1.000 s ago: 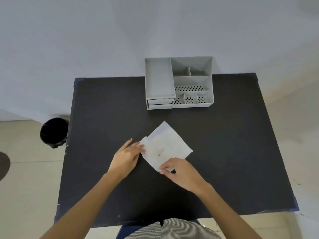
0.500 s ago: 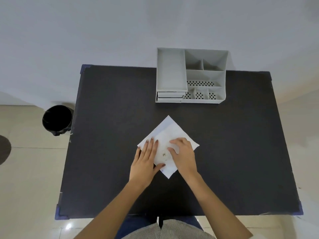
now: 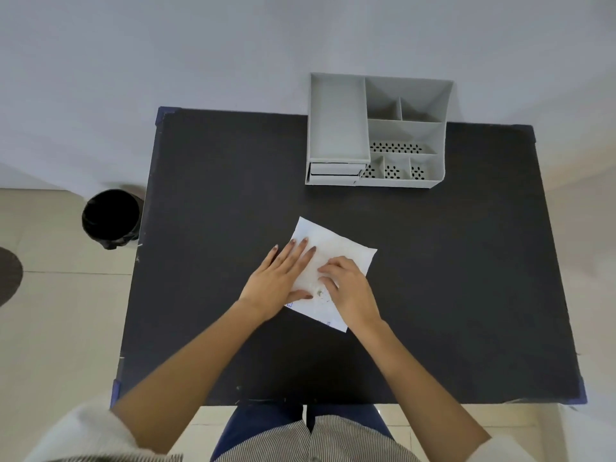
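Note:
A white paper sheet [image 3: 345, 250] lies slightly turned on the middle of the black table [image 3: 466, 295]. My left hand [image 3: 276, 278] lies flat on the sheet's left part, fingers straight and pressing down. My right hand [image 3: 350, 288] sits on the sheet's right part with its fingers curled, and their tips pinch the paper. A small round speck [image 3: 320, 291] shows on the sheet between the two thumbs. The hands hide much of the sheet's middle.
A grey desk organizer [image 3: 336, 118] with several compartments and two small drawers stands at the table's far edge, right of centre. A black bin [image 3: 110, 218] stands on the floor left of the table. A wall runs behind the table.
Both hands moved from the sheet's edges onto its top. The sheet now lies as a narrower, turned shape, and the left hand has slid further up it.

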